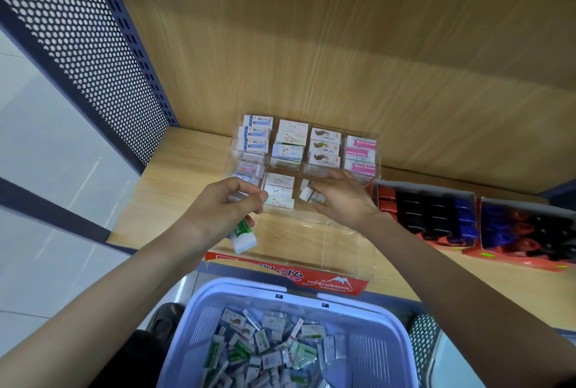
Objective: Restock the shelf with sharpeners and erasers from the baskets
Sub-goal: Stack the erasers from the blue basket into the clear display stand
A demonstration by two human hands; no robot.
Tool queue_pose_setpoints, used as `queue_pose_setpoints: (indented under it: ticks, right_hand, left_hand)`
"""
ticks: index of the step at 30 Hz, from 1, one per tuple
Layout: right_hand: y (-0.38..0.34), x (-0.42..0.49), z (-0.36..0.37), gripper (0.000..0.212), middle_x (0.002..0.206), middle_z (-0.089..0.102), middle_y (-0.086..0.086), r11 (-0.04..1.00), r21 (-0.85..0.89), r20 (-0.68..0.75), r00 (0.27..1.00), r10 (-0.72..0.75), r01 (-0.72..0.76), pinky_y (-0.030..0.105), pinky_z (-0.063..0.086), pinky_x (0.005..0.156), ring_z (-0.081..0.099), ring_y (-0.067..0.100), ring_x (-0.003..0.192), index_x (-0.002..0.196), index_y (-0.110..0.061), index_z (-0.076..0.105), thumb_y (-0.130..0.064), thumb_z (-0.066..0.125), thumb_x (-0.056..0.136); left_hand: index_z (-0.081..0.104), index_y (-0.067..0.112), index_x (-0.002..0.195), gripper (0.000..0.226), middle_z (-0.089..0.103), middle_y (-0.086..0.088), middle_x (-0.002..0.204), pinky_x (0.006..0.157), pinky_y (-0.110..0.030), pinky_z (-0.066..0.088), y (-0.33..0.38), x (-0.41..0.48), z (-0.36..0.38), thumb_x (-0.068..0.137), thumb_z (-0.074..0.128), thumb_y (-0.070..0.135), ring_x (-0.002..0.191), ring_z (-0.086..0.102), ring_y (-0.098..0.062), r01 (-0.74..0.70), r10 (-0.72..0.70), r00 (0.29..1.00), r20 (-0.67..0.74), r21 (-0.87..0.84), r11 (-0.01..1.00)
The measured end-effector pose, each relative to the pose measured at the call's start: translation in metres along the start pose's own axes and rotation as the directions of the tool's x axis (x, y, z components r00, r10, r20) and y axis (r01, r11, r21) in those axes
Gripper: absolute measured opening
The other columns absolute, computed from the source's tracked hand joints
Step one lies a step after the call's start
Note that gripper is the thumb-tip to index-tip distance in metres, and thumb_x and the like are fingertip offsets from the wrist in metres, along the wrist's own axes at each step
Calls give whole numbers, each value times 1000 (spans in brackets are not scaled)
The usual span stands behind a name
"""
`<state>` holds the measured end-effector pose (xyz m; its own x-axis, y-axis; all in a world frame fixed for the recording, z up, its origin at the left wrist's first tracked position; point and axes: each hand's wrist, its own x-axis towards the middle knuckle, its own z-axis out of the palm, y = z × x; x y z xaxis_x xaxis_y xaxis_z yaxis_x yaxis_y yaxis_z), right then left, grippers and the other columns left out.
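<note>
A clear acrylic display case (336,250) with a red "Hard Eraser" label stands on the wooden shelf (174,166), its compartments holding rows of boxed erasers (288,141). My left hand (224,207) grips several erasers; a white one with a green sleeve (243,233) sticks out below the fist. My right hand (343,194) reaches into a front compartment of the case and pinches a small white eraser (307,194). A lilac basket (290,337) full of loose wrapped erasers sits below the shelf edge.
Two red cardboard boxes (427,219) (526,232) of black, blue and red sharpeners stand on the shelf to the right of the case. A perforated dark blue metal side panel (90,45) closes the shelf on the left. The wooden back wall rises behind.
</note>
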<state>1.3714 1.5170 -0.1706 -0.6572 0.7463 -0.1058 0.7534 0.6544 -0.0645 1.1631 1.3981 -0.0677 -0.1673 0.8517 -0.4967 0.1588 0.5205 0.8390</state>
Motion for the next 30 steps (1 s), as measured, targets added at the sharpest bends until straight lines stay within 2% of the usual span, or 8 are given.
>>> queue_pose_setpoints:
  ticks: [3,9,14,19,22,25,27,30]
  right_hand:
    - [-1,5,-3,38,123,59,3,999,-46,90,996,3,2,30,26,97,40,21,123,123,-17,56,-37,54,91]
    - [-7,11,-3,24,112,61,2,989,-138,169,983,67,-44,30,26,96,40,24,119,108,-17,65,-29,58,89]
    - [-15,13,5,24,105,63,4,967,-234,66,991,119,-101,32,29,97,47,27,113,105,-13,59,-16,67,82]
    - [-11,13,16,28,64,62,1,960,-262,-39,995,92,-99,29,46,76,61,25,75,62,-14,69,-9,89,42]
    - [-10,11,13,21,94,66,5,977,-197,-5,997,77,-76,31,35,95,54,26,104,95,-12,71,-24,74,77]
    - [-20,-5,-3,27,111,64,4,980,140,-52,987,150,-141,30,32,98,49,24,115,112,-12,65,-30,57,93]
    - [-43,-26,-27,23,102,67,-1,800,551,-64,944,323,-236,21,41,84,58,17,101,105,-14,66,-31,54,95]
    - [-95,-61,-60,35,88,69,2,227,942,166,932,322,-246,18,47,73,66,15,81,97,-16,63,-47,48,89]
  left_hand:
    - [63,18,92,11,66,1,83,55,-24,41,-1,0,0,89,62,29,64,57,-11,1,-1,1000,4,6,1000]
    - [63,20,91,11,67,2,84,52,-22,40,-1,2,0,89,62,30,64,57,-9,-1,1,1000,-5,11,1000]
    - [63,19,93,12,66,3,84,55,-23,42,0,1,0,89,62,30,61,57,-7,3,-3,1000,-5,14,1000]
    - [64,15,94,14,65,2,81,59,-25,43,0,-2,0,93,56,26,65,57,-11,11,-11,1000,10,-40,999]
    - [65,12,88,23,64,0,72,60,-25,44,2,2,0,97,44,13,60,55,-13,41,-42,999,-1,-170,985]
    - [64,9,75,33,62,-5,65,60,-26,43,4,7,1,91,36,3,55,55,-15,109,-122,992,-23,-317,942]
    - [62,9,78,33,59,-7,74,64,-28,45,4,4,3,92,34,-1,66,56,-15,79,-86,996,-4,-362,929]
    - [59,9,91,28,58,-5,86,75,-33,51,0,-2,5,96,35,-5,87,57,-17,-27,49,998,42,-420,907]
